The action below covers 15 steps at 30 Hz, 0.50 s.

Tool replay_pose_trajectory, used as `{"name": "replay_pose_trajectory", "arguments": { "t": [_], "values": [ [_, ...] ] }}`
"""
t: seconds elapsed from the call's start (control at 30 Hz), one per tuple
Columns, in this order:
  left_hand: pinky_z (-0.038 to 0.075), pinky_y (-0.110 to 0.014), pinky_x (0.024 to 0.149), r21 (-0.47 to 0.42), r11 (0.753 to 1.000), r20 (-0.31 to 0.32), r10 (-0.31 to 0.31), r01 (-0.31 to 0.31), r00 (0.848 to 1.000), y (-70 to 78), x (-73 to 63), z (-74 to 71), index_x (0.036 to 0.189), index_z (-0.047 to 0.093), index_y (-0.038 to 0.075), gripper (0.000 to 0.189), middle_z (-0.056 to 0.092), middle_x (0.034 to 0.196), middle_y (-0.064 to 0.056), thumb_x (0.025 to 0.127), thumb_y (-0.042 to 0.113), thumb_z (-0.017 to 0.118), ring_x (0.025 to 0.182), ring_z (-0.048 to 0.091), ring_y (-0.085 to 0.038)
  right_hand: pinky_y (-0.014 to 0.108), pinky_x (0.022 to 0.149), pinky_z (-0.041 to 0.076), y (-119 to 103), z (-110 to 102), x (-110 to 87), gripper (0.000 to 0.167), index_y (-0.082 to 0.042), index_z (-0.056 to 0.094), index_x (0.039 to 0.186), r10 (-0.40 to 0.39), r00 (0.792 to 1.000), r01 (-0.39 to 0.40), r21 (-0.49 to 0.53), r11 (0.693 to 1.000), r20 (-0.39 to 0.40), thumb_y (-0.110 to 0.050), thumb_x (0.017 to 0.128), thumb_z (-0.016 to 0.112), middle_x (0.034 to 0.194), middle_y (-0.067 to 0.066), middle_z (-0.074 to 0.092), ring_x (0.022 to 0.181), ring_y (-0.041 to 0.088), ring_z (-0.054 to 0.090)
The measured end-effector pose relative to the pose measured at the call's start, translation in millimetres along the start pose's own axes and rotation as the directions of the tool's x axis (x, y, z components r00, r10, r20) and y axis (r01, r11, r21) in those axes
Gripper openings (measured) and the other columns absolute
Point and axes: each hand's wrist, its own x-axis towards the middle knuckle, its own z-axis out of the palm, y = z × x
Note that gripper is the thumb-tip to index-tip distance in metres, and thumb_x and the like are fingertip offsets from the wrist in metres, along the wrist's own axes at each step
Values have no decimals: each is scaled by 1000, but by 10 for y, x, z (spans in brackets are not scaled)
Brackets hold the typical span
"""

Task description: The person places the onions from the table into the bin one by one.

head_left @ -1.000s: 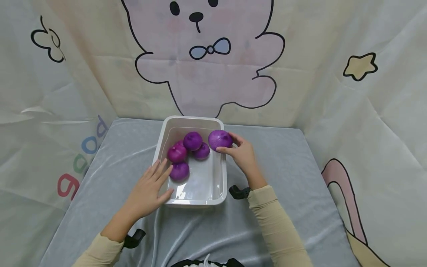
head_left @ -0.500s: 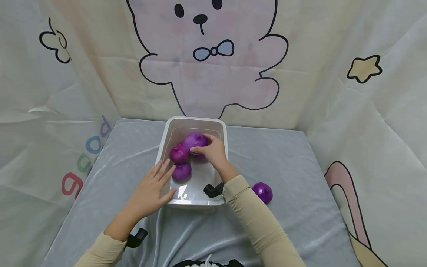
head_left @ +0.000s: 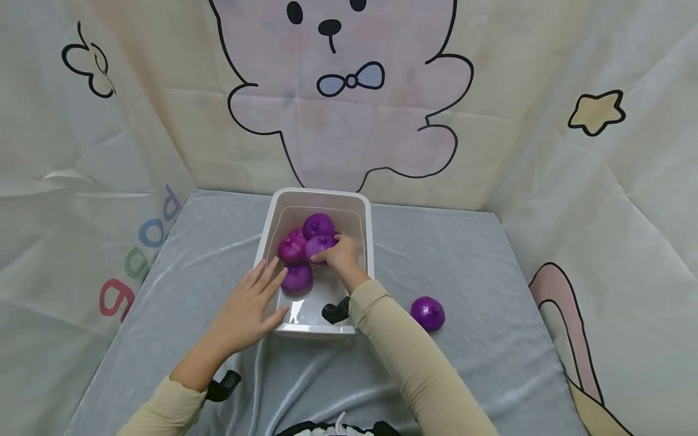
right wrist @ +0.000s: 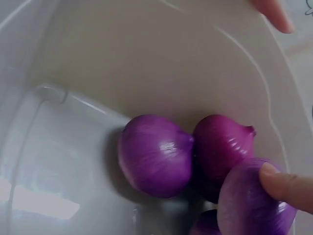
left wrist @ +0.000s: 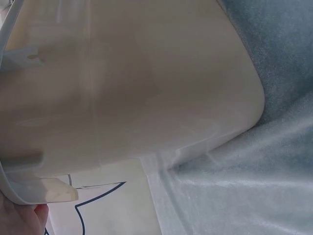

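A white plastic bin (head_left: pixel 364 209) holds several purple onions, clustered toward its left and middle. My right hand (head_left: pixel 345 254) is inside the bin and grips a purple onion (head_left: pixel 319 246) between thumb and fingers; the right wrist view shows the thumb against this onion (right wrist: pixel 249 205). Around it lie another onion (head_left: pixel 319 226), a redder onion (head_left: pixel 292 249) and a nearer onion (head_left: pixel 297 279). With fingers spread, my left hand (head_left: pixel 245 309) rests at the bin's left rim. The left wrist view shows mostly the bin's outer wall (left wrist: pixel 146 88).
One more purple onion (head_left: pixel 428 313) lies on the grey cloth (head_left: pixel 463 260), right of the bin and beside my right forearm. Behind the table hangs a cloth backdrop (head_left: pixel 349 145) with a cartoon animal on it.
My right hand has carried an onion from the bin's right rim leftward, then down among the others. The loose onion on the right came into sight. My left hand stays in place.
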Motion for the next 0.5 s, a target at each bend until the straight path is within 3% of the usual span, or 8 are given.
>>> {"name": "replay_pose_trajectory", "arguments": {
  "t": [0.17, 0.5],
  "values": [
    [22, -56, 122, 4, 1000, -5, 11, -11, 1000, -14, 14, 23, 153, 39, 7, 72, 27, 164, -16, 93, 41, 59, 151, 22, -41, 40, 111, 45, 64, 42, 28, 77, 8, 57, 132, 50, 999, -51, -16, 999, -10, -3, 63, 90, 131, 26, 61, 125, 36, 57],
    [24, -55, 122, 23, 1000, -5, 16, -16, 1000, -23, 13, 3, 152, 41, 8, 72, 29, 163, -16, 92, 43, 60, 151, 24, -40, 37, 106, 49, 288, 262, 66, 66, 13, 62, 118, 72, 997, -71, -96, 993, 5, -4, 61, 92, 121, 24, 66, 116, 35, 61]
  ]
}}
